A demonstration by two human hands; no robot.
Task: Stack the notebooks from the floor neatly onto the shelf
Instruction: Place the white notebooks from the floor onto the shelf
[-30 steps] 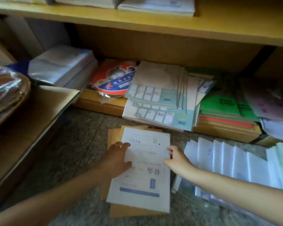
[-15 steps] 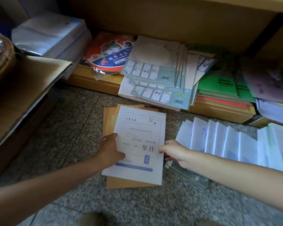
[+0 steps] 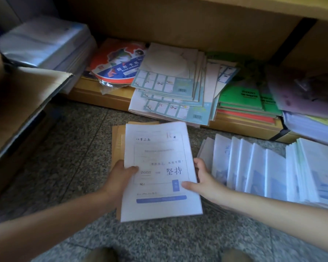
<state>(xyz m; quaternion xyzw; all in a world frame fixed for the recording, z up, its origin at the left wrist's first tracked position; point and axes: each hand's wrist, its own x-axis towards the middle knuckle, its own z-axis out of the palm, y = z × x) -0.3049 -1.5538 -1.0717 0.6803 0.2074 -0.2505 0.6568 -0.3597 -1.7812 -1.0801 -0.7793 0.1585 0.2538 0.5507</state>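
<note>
A white notebook (image 3: 159, 167) with blue print lies topmost on a small stack over brown-covered notebooks (image 3: 117, 140) on the speckled floor. My left hand (image 3: 119, 176) grips its left edge, thumb on the cover. My right hand (image 3: 201, 178) grips its right edge, thumb on the cover near the blue mark. The notebook looks raised slightly above the brown ones. A fanned row of white notebooks (image 3: 263, 167) lies on the floor to the right. The low wooden shelf (image 3: 95, 95) runs behind, holding a teal-and-white stack (image 3: 170, 87) and green and red notebooks (image 3: 242, 103).
A round red-and-blue card pack (image 3: 117, 67) and wrapped white paper packs (image 3: 45, 42) sit on the shelf at left. An open cardboard box flap (image 3: 27, 91) juts in from the left. Loose purple and white papers (image 3: 307, 103) pile at right. Grey floor (image 3: 64, 157) lies between.
The view has tilted down and closer. Both hands slid down the white notebook's sides and now grip it with thumbs on top; its near end has come toward me.
</note>
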